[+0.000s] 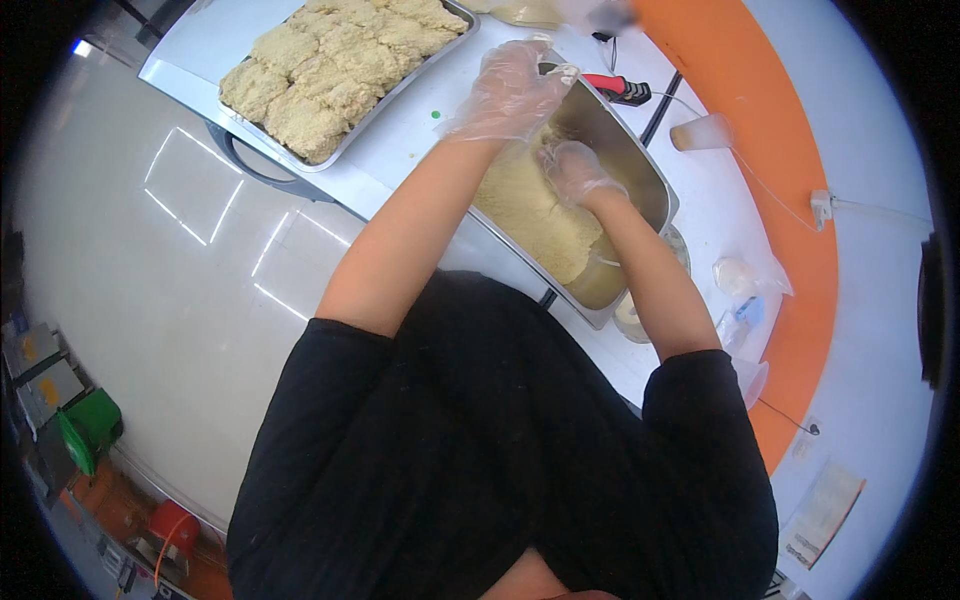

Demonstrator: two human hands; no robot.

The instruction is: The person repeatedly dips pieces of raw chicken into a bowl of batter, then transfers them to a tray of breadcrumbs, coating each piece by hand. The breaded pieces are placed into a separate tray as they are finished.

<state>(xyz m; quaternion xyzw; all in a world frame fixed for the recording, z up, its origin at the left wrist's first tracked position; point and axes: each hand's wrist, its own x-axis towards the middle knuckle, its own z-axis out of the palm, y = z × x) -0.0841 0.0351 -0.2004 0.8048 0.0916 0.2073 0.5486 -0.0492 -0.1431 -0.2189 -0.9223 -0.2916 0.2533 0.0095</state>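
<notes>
My left hand (517,90), in a clear plastic glove, is over the far left corner of a deep steel pan (622,139); its fingers are bent, and white coating clings to the fingertips. Whether it grips the rim I cannot tell. Pale yellow crumbs (536,214) cover much of the pan's floor. My right hand (574,172), gloved too, reaches down into the crumbs near the pan's middle, its fingertips partly hidden. A darker patch shows at those fingertips; what it is stays unclear. To the left, a shallow metal tray (360,139) holds several crumb-coated pieces (337,67) packed close together.
A red and black tool (619,86) lies beyond the pan, near a plastic cup (701,133) on its side. Right of the pan stand a round container (631,319) and plastic bags (735,277). An orange-banded wall (814,247) borders the table. A cord runs to a plug (823,206).
</notes>
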